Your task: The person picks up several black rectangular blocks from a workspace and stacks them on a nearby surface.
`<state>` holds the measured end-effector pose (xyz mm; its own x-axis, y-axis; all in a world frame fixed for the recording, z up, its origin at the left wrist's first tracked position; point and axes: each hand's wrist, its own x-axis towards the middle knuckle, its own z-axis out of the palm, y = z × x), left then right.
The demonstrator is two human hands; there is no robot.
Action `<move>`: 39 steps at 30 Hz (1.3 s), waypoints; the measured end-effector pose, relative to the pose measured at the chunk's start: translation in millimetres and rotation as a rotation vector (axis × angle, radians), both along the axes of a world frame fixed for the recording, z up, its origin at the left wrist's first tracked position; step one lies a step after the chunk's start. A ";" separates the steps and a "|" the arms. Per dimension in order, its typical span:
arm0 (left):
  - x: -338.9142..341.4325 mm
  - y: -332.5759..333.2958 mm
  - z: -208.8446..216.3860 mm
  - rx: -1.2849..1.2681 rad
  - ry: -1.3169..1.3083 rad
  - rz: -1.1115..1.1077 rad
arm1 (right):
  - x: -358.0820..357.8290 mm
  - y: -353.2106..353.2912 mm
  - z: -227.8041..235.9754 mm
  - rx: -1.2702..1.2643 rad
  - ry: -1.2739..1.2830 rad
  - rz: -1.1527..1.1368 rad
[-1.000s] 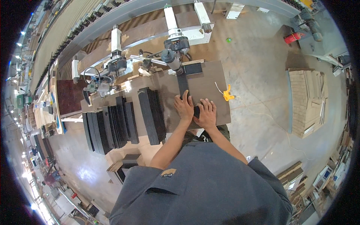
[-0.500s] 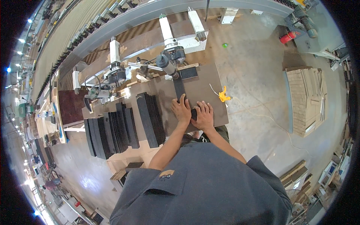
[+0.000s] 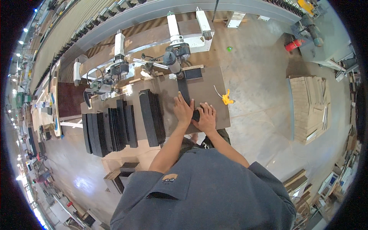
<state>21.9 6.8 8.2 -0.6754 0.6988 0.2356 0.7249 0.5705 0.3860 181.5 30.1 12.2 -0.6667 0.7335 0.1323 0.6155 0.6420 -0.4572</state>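
- Now, both forearms come up from the lower edge, past the grey shirt [image 3: 207, 191], and reach forward over the brown worktable [image 3: 207, 86].
- Left hand [image 3: 183, 110]: palm down, wrist nearly straight, fingers spread and flat; it presses on a long dark strip [image 3: 184, 90] that runs away from the person toward the machine.
- Right hand [image 3: 207, 117]: palm down just beside the left hand, fingers extended and slightly fanned, lying on the near end of the same strip. A short dark part of the strip shows in the gap between the two hands.
- Neither hand is curled around anything; both lie open and flat on the strip, not gripping it.
- Strip position: flat on the table, near its right half, far end under the black head of the drilling machine [image 3: 176, 55].
- Left of the hands: a stack of dark panels [image 3: 151, 117] standing on edge, close to the left forearm; more dark panels [image 3: 107, 130] lie further left.
- Right of the hands: a small yellow clamp [image 3: 227, 99] on the table, apart from the right hand.
- Far right on the floor: a pile of pale boards [image 3: 308, 107].
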 end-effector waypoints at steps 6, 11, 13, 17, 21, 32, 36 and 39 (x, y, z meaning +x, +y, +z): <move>-14.1 0.1 8.6 -0.126 -0.020 -0.083 | 3.4 1.4 5.4 0.000 -0.036 0.045; -11.5 -2.2 -6.1 -0.135 -0.026 -0.040 | 14.2 9.7 14.6 -0.073 -0.052 0.133; -12.7 -2.9 -7.9 -0.120 -0.042 -0.029 | 13.3 16.3 18.9 -0.092 -0.037 0.153; -9.7 8.0 3.2 -0.065 -0.094 -0.030 | 4.4 41.7 17.6 -0.341 0.149 -0.008; -11.8 -1.3 19.0 -0.077 -0.200 0.016 | -18.3 46.6 28.5 -0.707 0.329 -0.165; 45.2 -67.3 57.6 0.126 -0.560 -0.198 | -23.7 77.6 -16.1 -1.183 0.286 -0.165; 23.8 -76.9 66.7 0.158 -0.277 -0.354 | -12.3 102.2 16.2 -0.689 -0.059 0.050; 4.0 -68.5 74.4 0.084 -0.178 -0.436 | -34.4 106.0 92.9 -0.346 -0.556 0.403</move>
